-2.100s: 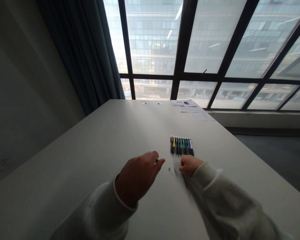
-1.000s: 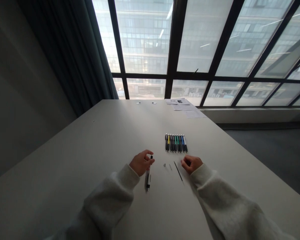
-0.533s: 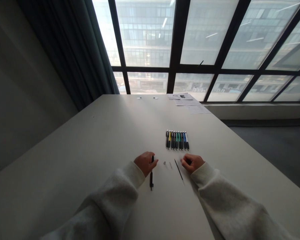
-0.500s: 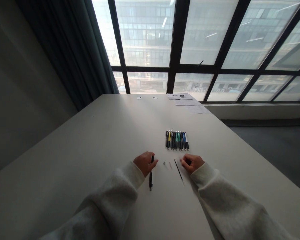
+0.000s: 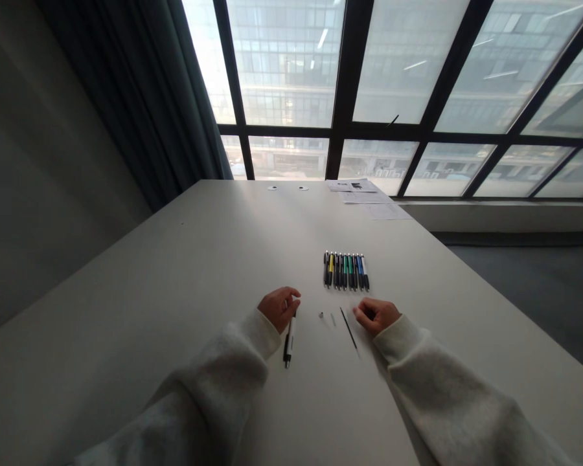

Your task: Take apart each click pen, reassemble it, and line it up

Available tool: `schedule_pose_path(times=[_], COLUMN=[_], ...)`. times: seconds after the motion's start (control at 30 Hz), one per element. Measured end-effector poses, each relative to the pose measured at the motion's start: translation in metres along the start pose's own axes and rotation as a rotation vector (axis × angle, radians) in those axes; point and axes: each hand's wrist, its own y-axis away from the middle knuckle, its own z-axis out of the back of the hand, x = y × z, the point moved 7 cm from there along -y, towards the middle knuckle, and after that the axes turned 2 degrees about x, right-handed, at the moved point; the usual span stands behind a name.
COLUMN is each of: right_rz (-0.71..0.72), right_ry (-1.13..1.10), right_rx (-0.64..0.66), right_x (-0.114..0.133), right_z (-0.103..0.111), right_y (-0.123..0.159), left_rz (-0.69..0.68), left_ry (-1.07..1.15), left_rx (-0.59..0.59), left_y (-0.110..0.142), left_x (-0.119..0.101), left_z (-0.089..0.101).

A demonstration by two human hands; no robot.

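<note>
My left hand (image 5: pixel 279 307) rests on the table with its thumb and forefinger slightly apart. A white-and-black pen barrel (image 5: pixel 290 342) lies just below the thumb, its upper end hidden by the hand. My right hand (image 5: pixel 377 315) lies loosely curled on the table, with nothing visible in it. Left of that hand is a thin dark pen refill (image 5: pixel 348 329), lying at a slant. Between the hands I also see a small pale piece like a spring (image 5: pixel 333 319) and a tiny greyish pen tip (image 5: pixel 321 315).
Beyond the hands, a row of several click pens (image 5: pixel 346 272) lies side by side. Printed papers (image 5: pixel 364 194) and two small white round pieces (image 5: pixel 303 188) are at the far end of the white table (image 5: pixel 223 259). A dark curtain (image 5: pixel 175 116) hangs at the left by the windows.
The pen barrel has turned so its white side shows, and its lower end has shifted left. My left thumb no longer crosses the barrel. My right hand stays put.
</note>
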Motion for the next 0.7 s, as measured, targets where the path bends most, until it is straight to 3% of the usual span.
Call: schedule_pose_path(times=[0.1,0.27,0.4,0.6,0.7], right_rz=[0.001,-0.003,0.003,0.015,0.014], right_ry=[0.004,0.001,0.007,0.005,0.013], right_rx=[-0.005,-0.002,-0.004,-0.006,-0.009], right_x=[-0.001,-0.002,-0.002,-0.001,0.000], right_z=[0.000,-0.001,-0.001,-0.001,-0.001], right_y=[0.000,0.001,0.000,0.000,0.000], left_rz=[-0.039,-0.103,-0.085,-0.117,-0.087], left_ry=[0.055,0.298,0.347,0.346,0.389], left_rx=[0.047,0.279,0.402,0.475,0.458], left_y=[0.001,0.004,0.005,0.007,0.007], left_x=[0.003,0.010,0.010,-0.002,-0.003], left_z=[0.006,0.007,0.001,-0.009,-0.008])
